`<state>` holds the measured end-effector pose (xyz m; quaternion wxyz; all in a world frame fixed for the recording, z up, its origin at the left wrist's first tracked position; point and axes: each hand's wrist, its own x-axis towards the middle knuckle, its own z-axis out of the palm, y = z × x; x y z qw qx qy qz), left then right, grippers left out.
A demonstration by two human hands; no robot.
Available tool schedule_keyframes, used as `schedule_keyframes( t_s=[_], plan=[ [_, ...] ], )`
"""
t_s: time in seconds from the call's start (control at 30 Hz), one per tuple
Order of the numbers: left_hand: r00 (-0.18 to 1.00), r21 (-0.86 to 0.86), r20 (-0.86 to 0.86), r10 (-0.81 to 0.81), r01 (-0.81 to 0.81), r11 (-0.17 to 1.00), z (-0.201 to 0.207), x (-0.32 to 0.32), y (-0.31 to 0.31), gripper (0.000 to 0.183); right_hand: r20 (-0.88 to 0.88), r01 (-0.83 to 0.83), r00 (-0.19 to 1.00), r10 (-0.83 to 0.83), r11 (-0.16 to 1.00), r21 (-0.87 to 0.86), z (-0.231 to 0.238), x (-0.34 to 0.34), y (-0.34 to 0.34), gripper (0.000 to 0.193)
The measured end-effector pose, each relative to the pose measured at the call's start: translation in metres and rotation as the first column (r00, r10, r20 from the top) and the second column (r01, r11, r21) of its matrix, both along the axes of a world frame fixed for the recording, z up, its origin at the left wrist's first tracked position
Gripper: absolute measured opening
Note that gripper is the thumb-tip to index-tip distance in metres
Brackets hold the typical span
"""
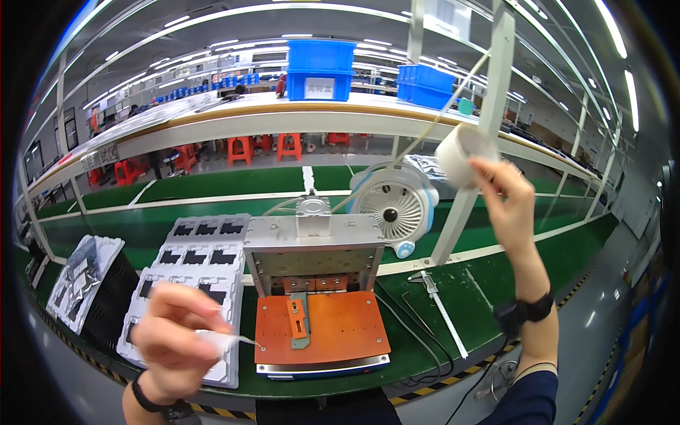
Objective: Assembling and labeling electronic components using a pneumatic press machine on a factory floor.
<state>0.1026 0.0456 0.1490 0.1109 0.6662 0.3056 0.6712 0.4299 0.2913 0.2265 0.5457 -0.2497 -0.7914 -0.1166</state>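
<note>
My right hand (508, 202) is raised at the right, its fingers closed on the rim of a roll of whitish tape (452, 157). Low at the left, my left hand (177, 336) pinches a short, pale strip of tape (225, 338), slightly blurred. The strip's thin end points toward the orange plate (347, 322) of a metal press fixture (312, 234). On that plate lies a small orange slotted piece (297, 319) over a grey-green strip (300, 343). Partly behind my left hand is a white tray (191, 265) holding several flat black parts.
A blue-white fan (391, 209) stands behind the fixture. Calipers (443, 312), a hex key (418, 314) and cables (425, 347) lie on the green bench to the right. Another tray with a silvery bag (83, 276) sits far left. A white post (489, 106) rises beside my right hand.
</note>
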Motion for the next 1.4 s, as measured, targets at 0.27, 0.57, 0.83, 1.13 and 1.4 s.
schedule_keyframes(
  t_s=[0.27, 0.57, 0.83, 1.13, 1.4],
  plan=[
    [0.961, 0.103, 0.128, -0.245, 0.233, 0.967, 0.055, 0.039, -0.067, 0.012, 0.060, -0.016, 0.998, 0.004, 0.981, 0.195, 0.085, -0.056, 0.121, 0.025],
    [0.881, -0.169, 0.283, -0.379, 0.435, 0.884, 0.079, 0.012, -0.118, 0.013, 0.227, 0.377, 0.885, -0.407, 0.912, 0.164, 0.098, -0.045, 0.290, 0.024],
    [0.896, -0.231, 0.323, -0.304, 0.386, 0.893, 0.078, 0.011, -0.135, 0.013, 0.205, 0.474, 0.795, -0.570, 0.796, 0.377, 0.094, -0.022, 0.319, 0.034],
    [0.842, -0.211, 0.280, -0.461, 0.523, 0.826, 0.070, -0.002, -0.108, 0.012, 0.307, 0.030, 0.940, -0.147, 0.935, 0.354, 0.053, -0.077, 0.108, 0.021],
    [0.824, -0.438, 0.505, -0.258, 0.502, 0.746, -0.022, 0.008, 0.014, 0.010, 0.094, -0.510, 0.576, 0.812, 0.447, -0.735, -0.047, -0.103, -0.079, 0.033]
  ],
)
